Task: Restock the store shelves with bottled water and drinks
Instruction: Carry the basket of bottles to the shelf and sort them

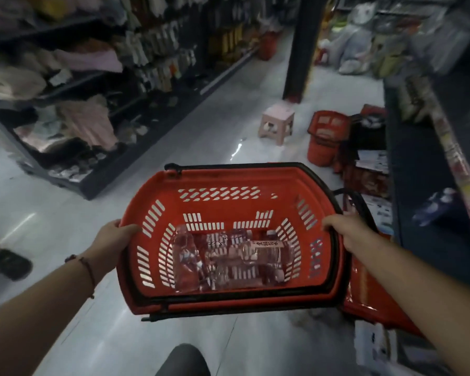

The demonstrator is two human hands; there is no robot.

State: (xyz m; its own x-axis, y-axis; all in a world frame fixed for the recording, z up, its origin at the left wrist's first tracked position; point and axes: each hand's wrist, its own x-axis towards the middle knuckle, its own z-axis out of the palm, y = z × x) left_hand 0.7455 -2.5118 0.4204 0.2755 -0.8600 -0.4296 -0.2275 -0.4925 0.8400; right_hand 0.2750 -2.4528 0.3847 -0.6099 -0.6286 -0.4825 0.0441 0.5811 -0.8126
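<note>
The clear bottles (pixel 228 256) lying in the red basket (pixel 228 183) overlap so much that their number cannot be told, and their label print is too blurred to read. Goods on the left shelves (pixel 73 85) smear into soft shapes (clothing, perhaps), and a dark shoe (pixel 10 264) is cut off by the left edge.

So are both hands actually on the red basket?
Touching. The head view shows the left hand and right hand gripping opposite rims of the red basket.
</note>
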